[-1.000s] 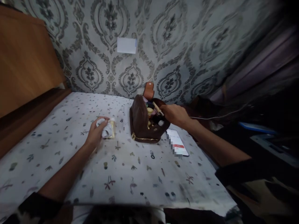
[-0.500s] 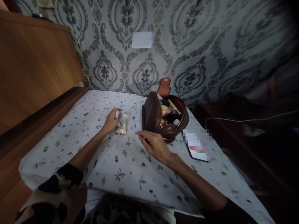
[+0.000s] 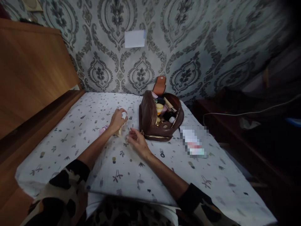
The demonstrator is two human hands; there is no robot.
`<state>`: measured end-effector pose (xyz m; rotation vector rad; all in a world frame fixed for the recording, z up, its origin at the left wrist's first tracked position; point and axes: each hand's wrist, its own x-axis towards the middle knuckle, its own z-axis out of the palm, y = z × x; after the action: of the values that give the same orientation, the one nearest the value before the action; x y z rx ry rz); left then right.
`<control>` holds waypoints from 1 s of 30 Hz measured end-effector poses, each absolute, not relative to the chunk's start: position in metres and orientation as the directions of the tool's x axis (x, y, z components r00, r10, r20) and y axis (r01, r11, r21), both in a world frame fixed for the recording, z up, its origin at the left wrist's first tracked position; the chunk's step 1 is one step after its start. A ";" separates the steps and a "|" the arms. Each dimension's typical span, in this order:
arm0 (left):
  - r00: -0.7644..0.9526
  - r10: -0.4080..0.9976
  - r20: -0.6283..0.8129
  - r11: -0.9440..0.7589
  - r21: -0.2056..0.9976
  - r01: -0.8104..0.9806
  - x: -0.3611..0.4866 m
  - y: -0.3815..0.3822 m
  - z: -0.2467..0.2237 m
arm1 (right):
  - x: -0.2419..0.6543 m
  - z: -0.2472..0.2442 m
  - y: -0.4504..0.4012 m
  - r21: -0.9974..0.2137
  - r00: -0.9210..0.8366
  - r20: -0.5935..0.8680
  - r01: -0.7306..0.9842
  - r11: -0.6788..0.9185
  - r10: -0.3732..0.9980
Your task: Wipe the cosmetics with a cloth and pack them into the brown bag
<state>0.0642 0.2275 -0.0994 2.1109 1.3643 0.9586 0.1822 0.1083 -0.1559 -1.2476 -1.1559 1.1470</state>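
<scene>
My left hand is closed, with a small white object like a cap between its fingers. Just below those fingers stands a small clear bottle with pale yellow contents, partly covered by the hand. To the right of the bottle, my right hand has its fingers loosely bent and apart, with nothing visible in them. A pink item lies to the left of my left wrist. Behind my right hand sits an unzipped brown bag full of small cosmetic items.
A phone with a blurred screen lies right of the bag. An orange-brown case stands behind the bag near the patterned wall. Wooden furniture borders the patterned tablecloth on the left. A white cable runs at the right.
The camera view has shifted. My left hand has moved over the bottle, and my right hand has come closer to it with its fingers more spread. The pink item now shows beside my left wrist.
</scene>
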 end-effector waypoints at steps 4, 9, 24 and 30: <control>0.154 0.933 0.325 -0.344 0.931 0.120 0.066 0.195 -0.073 | 0.177 -0.144 0.099 -0.978 -0.102 0.011 -0.208 -0.010 0.995; 0.195 0.957 0.216 -0.168 0.958 -0.233 0.062 0.159 -0.058 | 0.171 -0.139 0.091 -0.959 -0.275 -0.021 -0.266 -0.097 0.961; 0.332 0.942 -0.044 0.219 0.832 -0.510 0.039 0.167 -0.067 | 0.180 -0.166 0.086 -0.897 -0.038 0.317 0.311 0.313 0.948; 0.366 0.928 -0.065 0.273 0.787 -0.553 0.029 0.174 -0.077 | 0.183 -0.145 0.075 -0.947 -0.078 0.260 0.176 0.270 0.962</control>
<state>0.0291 0.1738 -0.0769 0.7566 0.5920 1.0778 0.1829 0.0752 -0.1453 -1.1092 -1.4996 0.9505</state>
